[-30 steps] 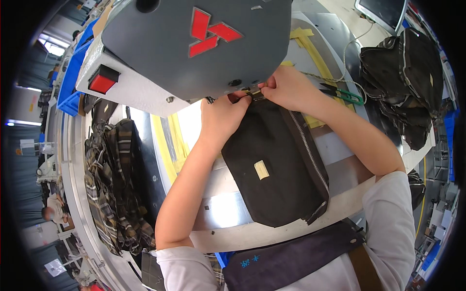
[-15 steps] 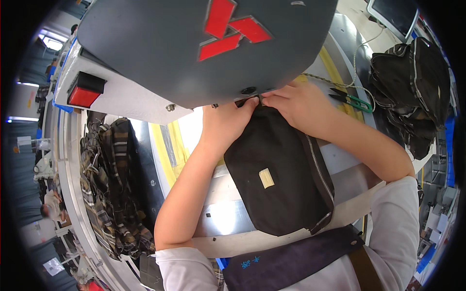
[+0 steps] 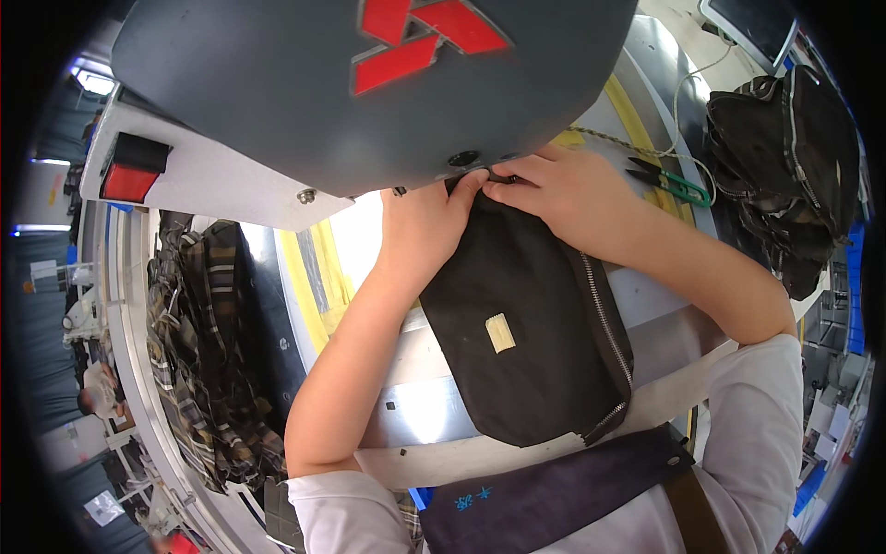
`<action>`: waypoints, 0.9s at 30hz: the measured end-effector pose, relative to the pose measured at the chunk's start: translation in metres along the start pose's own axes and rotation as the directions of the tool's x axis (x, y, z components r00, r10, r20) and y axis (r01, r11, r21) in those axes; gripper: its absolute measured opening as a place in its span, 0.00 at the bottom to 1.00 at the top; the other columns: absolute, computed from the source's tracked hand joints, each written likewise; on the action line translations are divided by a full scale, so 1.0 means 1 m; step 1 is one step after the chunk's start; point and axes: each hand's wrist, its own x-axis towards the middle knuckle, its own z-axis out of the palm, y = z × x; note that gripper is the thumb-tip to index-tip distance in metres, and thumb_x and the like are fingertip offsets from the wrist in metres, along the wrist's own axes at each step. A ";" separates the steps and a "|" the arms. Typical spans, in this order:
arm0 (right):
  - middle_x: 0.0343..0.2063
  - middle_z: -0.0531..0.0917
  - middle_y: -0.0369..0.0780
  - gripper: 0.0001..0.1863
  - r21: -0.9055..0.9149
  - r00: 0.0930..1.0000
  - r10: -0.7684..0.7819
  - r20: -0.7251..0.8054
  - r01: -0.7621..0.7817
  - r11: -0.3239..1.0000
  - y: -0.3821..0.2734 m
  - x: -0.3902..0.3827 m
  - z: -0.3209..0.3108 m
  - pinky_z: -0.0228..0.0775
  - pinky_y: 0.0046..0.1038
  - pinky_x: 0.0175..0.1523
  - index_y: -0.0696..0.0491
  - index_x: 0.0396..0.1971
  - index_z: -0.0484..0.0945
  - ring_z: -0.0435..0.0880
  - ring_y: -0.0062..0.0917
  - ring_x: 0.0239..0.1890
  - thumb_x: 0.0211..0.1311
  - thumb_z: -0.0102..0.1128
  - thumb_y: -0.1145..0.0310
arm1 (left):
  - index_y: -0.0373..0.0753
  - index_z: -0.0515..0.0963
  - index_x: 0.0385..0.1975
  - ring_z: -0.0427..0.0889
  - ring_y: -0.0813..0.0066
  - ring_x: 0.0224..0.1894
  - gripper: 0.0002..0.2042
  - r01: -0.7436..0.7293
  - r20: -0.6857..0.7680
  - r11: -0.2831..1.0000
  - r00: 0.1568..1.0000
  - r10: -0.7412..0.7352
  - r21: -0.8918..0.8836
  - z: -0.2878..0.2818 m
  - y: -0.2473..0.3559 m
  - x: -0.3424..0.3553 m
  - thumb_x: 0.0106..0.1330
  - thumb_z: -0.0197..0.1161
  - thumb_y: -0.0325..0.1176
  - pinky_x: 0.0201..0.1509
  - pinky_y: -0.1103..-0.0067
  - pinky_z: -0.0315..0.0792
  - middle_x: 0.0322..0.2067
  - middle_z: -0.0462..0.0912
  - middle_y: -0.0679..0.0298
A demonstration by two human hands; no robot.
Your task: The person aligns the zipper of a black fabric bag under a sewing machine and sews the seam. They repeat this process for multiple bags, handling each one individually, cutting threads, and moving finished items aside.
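Note:
A black fabric pouch (image 3: 526, 369) lies before me, a silver zipper along its right side and a small cream patch on its face. Its far end reaches the front of a dark grey sewing machine head (image 3: 369, 138). My left hand (image 3: 425, 226) is closed at that far end, thumb pressed on the fabric; its other fingers are partly hidden by the machine. Beside it, my right hand (image 3: 568, 194) pinches the pouch's far edge between thumb and fingers. The needle area is hidden under the machine head.
Dark plaid fabric (image 3: 208, 342) is heaped at the left. Green-handled thread snips (image 3: 678, 185) lie right of my right hand, near a pale cord. Another black zippered piece (image 3: 784, 166) sits at the far right. A red switch (image 3: 129, 182) is on the machine's left side.
The machine, pouch and hands appear slightly farther left in the view, and the machine a little higher. Both hands keep hold of the pouch's far end; my right fingers have shifted a little along it.

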 end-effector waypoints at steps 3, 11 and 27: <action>0.36 0.74 0.34 0.12 -0.069 0.999 -0.027 0.022 0.028 0.997 -0.002 0.001 0.000 0.76 0.28 0.38 0.52 0.37 0.80 0.77 0.26 0.39 0.51 0.57 0.72 | 0.32 0.76 0.43 0.83 0.60 0.40 0.17 -0.003 0.002 1.000 1.000 0.003 -0.010 0.000 0.002 0.002 0.65 0.63 0.41 0.47 0.71 0.73 0.35 0.84 0.56; 0.38 0.75 0.35 0.12 -0.070 0.999 -0.001 -0.039 -0.002 0.998 -0.002 -0.003 0.004 0.76 0.27 0.36 0.51 0.37 0.80 0.78 0.26 0.39 0.51 0.57 0.72 | 0.34 0.78 0.41 0.78 0.60 0.47 0.13 -0.238 -0.077 0.872 0.952 0.297 0.427 -0.023 0.022 -0.031 0.58 0.66 0.33 0.48 0.69 0.70 0.41 0.82 0.56; 0.36 0.77 0.36 0.15 -0.032 0.993 0.081 -0.091 -0.084 0.996 -0.003 -0.001 0.009 0.75 0.29 0.38 0.52 0.43 0.74 0.79 0.28 0.38 0.53 0.56 0.70 | 0.34 0.77 0.45 0.75 0.58 0.51 0.21 -0.379 0.061 0.886 0.924 0.377 0.267 -0.020 0.025 -0.035 0.54 0.69 0.38 0.57 0.67 0.67 0.48 0.77 0.59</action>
